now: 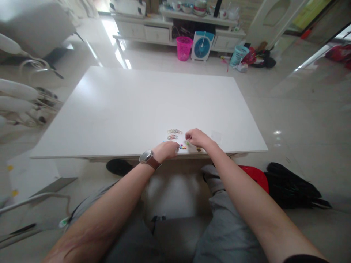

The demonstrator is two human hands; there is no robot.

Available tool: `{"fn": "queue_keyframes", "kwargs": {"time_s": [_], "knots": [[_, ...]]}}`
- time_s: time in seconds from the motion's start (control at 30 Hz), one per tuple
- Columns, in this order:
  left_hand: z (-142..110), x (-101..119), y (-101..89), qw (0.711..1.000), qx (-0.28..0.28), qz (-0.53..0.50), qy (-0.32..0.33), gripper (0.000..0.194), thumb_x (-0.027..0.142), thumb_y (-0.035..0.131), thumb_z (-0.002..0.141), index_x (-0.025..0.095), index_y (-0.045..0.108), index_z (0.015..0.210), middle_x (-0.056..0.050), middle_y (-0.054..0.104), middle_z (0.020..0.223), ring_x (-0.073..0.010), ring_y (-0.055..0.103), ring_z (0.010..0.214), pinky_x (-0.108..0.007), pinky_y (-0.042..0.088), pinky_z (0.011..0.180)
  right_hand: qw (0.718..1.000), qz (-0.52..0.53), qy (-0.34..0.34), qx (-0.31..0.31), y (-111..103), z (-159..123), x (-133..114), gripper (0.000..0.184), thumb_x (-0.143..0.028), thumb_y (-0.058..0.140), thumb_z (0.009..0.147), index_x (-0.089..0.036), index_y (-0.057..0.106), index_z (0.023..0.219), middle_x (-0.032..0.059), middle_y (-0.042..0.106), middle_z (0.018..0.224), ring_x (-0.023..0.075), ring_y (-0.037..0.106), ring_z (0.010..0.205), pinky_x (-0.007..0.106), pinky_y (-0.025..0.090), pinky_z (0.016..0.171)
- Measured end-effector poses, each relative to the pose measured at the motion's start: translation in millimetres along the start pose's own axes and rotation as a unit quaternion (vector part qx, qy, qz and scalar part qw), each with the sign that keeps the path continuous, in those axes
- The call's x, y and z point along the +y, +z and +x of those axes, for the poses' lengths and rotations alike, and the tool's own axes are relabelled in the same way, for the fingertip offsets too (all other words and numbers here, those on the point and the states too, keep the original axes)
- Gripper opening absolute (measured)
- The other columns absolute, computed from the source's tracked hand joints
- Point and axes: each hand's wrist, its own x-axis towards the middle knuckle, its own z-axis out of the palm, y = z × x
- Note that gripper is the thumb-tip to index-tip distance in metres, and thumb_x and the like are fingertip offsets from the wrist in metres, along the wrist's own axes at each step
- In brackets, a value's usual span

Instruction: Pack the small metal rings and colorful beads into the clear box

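Note:
Near the front edge of a white table (pixel 123 109), my left hand (pixel 168 149) rests with its fingers curled beside a small cluster of colourful pieces (pixel 182 147). To the right, my right hand (pixel 196 137) has its fingertips pinched together just above the tabletop; anything between them is too small to make out. A green piece (pixel 188 143) lies under it. Beyond my left hand are two rows of small overlapping rings, a pale row (pixel 174 131) and a more coloured row (pixel 172 137). A dark and yellow piece (pixel 199 149) sits by the table edge below my right wrist.
A clear flat sheet or bag (pixel 216 137) lies right of my right hand. Beyond the table stand a pink basket (pixel 184 48), a blue and white fan (pixel 202 45) and a light blue basket (pixel 238 55). A black bag (pixel 292 188) is on the floor at right.

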Motion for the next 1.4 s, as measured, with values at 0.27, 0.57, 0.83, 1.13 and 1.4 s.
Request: {"fn": "queue_keyframes", "kwargs": {"time_s": [0.27, 0.57, 0.83, 1.13, 1.4], "knots": [[5, -4, 5.5, 1.0, 0.011, -0.019, 0.003, 0.028, 0.022, 0.056, 0.086, 0.021, 0.072, 0.109, -0.013, 0.075, 0.109, -0.0258, 0.07, 0.102, -0.034, 0.054, 0.088, 0.999, -0.01, -0.005, -0.041, 9, 1, -1, 0.031, -0.003, 0.063, 0.077, -0.022, 0.08, 0.094, 0.0045, 0.077, 0.097, 0.0149, 0.068, 0.086, 0.02, 0.043, 0.07], [4, -3, 1.6, 1.0, 0.003, -0.023, 0.002, 0.029, 0.023, 0.054, 0.087, 0.024, 0.074, 0.108, -0.009, 0.076, 0.104, -0.0239, 0.071, 0.099, -0.033, 0.054, 0.088, 0.999, -0.029, -0.001, -0.024, 7, -1, -11, 0.02, -0.015, 0.064, 0.082, -0.021, 0.079, 0.092, 0.0067, 0.077, 0.094, 0.0165, 0.069, 0.085, 0.021, 0.044, 0.071], [9, -8, 12.7, 0.997, 0.054, -0.026, 0.038, 0.039, 0.014, 0.055, 0.086, 0.018, 0.061, 0.125, -0.012, 0.069, 0.125, -0.0236, 0.065, 0.116, -0.033, 0.05, 0.099, 0.999, -0.014, -0.003, -0.029, 5, -3, -11, 0.023, -0.012, 0.065, 0.078, -0.022, 0.08, 0.093, 0.0057, 0.077, 0.093, 0.0157, 0.069, 0.083, 0.02, 0.042, 0.066], [6, -5, 11.8, 0.998, 0.039, -0.031, 0.035, 0.043, 0.016, 0.059, 0.085, 0.025, 0.06, 0.127, -0.009, 0.066, 0.131, -0.0244, 0.062, 0.122, -0.034, 0.047, 0.103, 0.999, 0.012, -0.005, -0.047, 3, -4, -13, 0.019, -0.014, 0.067, 0.08, -0.021, 0.08, 0.091, 0.0049, 0.076, 0.083, 0.0128, 0.067, 0.064, 0.021, 0.044, 0.062], [6, -5, 12.6, 0.998, 0.044, -0.033, 0.037, 0.042, 0.018, 0.06, 0.086, 0.025, 0.06, 0.128, -0.01, 0.066, 0.131, -0.0251, 0.061, 0.123, -0.034, 0.047, 0.103, 0.998, 0.005, -0.028, -0.058, 8, 3, -8, 0.021, -0.013, 0.07, 0.078, -0.023, 0.082, 0.092, 0.0041, 0.078, 0.086, 0.0153, 0.07, 0.078, 0.02, 0.046, 0.067]]}}
